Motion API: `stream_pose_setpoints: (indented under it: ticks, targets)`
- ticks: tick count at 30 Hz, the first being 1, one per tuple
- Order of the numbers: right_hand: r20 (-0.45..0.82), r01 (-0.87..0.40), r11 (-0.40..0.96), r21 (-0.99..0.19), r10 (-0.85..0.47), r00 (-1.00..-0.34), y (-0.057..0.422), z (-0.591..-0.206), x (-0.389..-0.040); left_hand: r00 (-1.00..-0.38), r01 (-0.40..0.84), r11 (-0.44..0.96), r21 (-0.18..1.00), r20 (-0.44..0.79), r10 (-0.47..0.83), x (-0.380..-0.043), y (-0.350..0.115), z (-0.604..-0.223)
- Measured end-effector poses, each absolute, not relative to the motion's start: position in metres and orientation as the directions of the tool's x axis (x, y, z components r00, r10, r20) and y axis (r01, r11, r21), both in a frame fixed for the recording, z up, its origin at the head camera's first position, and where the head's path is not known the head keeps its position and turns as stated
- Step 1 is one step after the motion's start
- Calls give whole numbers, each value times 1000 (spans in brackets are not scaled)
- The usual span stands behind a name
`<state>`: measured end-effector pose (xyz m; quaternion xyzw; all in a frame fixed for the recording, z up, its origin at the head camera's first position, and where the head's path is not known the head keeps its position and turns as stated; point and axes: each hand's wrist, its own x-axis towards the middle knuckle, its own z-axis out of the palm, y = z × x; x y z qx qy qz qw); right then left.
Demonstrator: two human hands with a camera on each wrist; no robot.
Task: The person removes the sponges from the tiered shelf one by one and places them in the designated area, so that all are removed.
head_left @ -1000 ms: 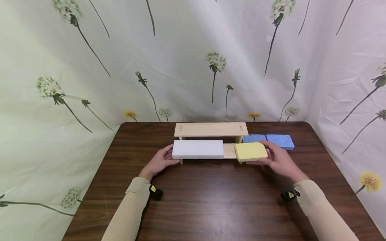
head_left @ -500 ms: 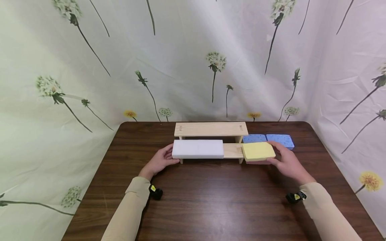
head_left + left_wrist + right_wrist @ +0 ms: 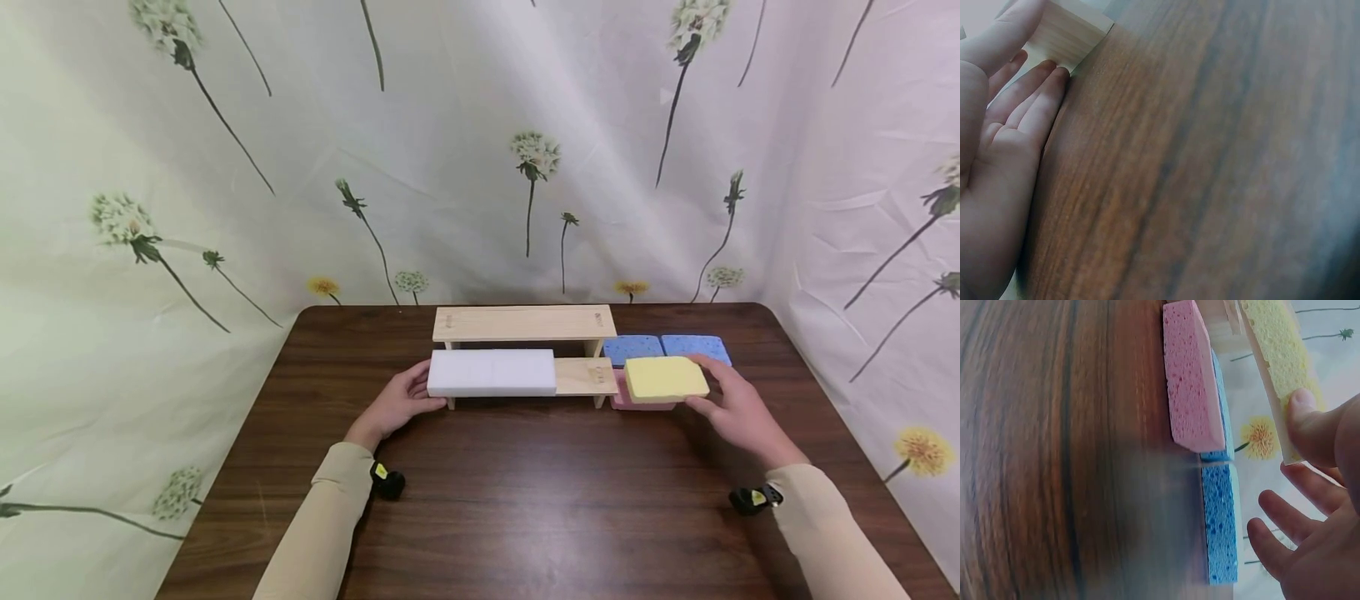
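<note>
My right hand (image 3: 738, 417) pinches a yellow sponge (image 3: 666, 379) by its right end, thumb in front and fingers behind. In the right wrist view this yellow sponge (image 3: 1279, 356) is raised above the table, over a pink sponge (image 3: 1191, 381). Two blue sponges (image 3: 696, 347) lie side by side behind. My left hand (image 3: 397, 404) rests at the left end of a low wooden shelf (image 3: 577, 377), its fingertips at the shelf's leg (image 3: 1069, 37) in the left wrist view. A long white foam-like block (image 3: 491, 372) lies on the left part of that shelf.
Behind the low shelf stands a second, taller wooden shelf (image 3: 525, 322) with a bare top. Both are at the back of a dark brown wooden table (image 3: 525, 492). A flower-print cloth (image 3: 465, 167) hangs behind the table and along its sides.
My right hand has carried the yellow sponge rightward, off the low shelf's right end to over the pink sponge. The shelf's right end is now uncovered. My left hand has stayed put.
</note>
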<state>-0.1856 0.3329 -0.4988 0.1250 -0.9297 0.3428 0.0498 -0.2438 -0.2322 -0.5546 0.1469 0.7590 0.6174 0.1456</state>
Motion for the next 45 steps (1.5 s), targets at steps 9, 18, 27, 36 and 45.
stream_pose_setpoints:
  ticks: [9, 18, 27, 36, 45]
  targets:
    - [217, -266, 760, -593, -167, -962, 347, -503, -179, -914, 48, 189, 981, -33, 404, -243, -233, -556]
    - [245, -252, 776, -578, -129, -961, 359, -506, -172, -914, 48, 191, 980, -34, 405, -242, -235, -557]
    - [223, -196, 783, -590, -75, -972, 373, -507, -169, -913, 59, 196, 979, -27, 408, -244, -233, -556]
    - [193, -158, 790, -593, -52, -980, 386, -510, -167, -913, 51, 190, 980, -31, 408, -244, -232, -555]
    - [170, -124, 803, -584, -29, -985, 394, -511, -166, -914, 53, 192, 980, -29, 404, -244, -232, -554]
